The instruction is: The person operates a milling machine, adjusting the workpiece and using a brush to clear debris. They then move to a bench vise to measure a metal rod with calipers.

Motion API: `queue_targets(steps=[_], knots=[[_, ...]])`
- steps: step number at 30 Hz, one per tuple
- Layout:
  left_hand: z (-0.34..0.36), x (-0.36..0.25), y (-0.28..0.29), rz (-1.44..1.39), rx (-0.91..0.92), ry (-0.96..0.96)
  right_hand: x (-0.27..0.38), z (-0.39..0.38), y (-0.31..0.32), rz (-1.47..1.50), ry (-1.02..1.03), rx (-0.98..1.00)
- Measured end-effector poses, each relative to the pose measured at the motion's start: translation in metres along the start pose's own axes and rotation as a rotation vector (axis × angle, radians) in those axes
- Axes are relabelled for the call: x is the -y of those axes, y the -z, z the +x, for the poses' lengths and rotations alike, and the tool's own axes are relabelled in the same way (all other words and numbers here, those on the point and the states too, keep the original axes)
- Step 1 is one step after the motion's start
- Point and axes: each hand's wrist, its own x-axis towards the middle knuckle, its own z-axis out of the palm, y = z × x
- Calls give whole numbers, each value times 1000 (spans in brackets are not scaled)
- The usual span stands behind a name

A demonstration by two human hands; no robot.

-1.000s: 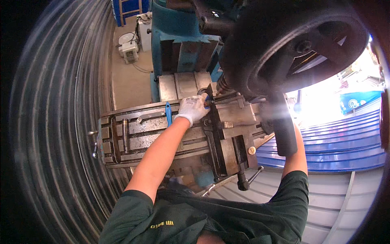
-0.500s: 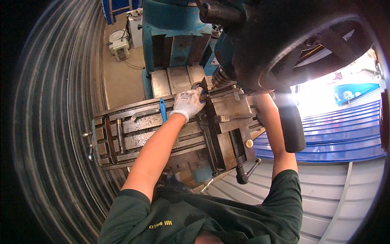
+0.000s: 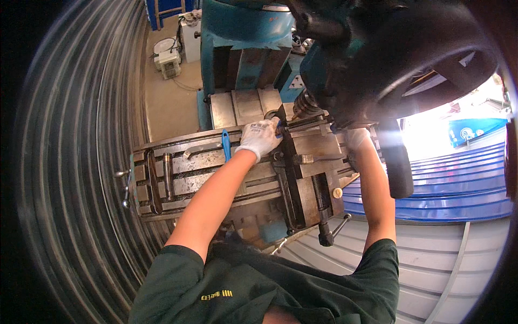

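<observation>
My left hand [image 3: 261,135], in a pale glove, is closed at the dark jaw [image 3: 287,141] of the machine vise [image 3: 307,143] on the milling machine's table [image 3: 208,178]; what lies under its fingertips is unclear. My right hand [image 3: 356,139], also gloved, is at the vise's right side below the black machine head, its fingers mostly hidden. The spindle [image 3: 306,105] hangs just above the vise. A blue-handled tool [image 3: 226,144] lies left of my left hand. A metal bar with a wooden or metal end [image 3: 305,159] rests across the vise.
The big black handwheel [image 3: 426,75] and a hanging dark handle [image 3: 399,173] fill the upper right. The teal column [image 3: 245,24] stands behind. A dark bar [image 3: 154,183] and metal cylinder [image 3: 168,175] lie on the table's left. Corrugated walls [image 3: 81,162] surround the left; light machines [image 3: 168,63] stand behind.
My right arm has swung inward, and its gloved hand now shows at the vise beside the hanging handle. My left hand stays at the jaw. The camera's view has shifted slightly.
</observation>
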Motion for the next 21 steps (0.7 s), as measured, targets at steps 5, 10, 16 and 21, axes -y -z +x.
queue_targets(steps=[5,10,16,21], knots=[[3,6,-4,-38,-15,-16,-2,2,-3,-15,0,15],[7,11,9,-49,142,-57,-7,5,-7,-17,-23,39],[19,16,25,-100,339,-57,-31,21,-19,48,-41,86],[17,23,19,-154,277,-137,-115,14,-62,571,-35,254]])
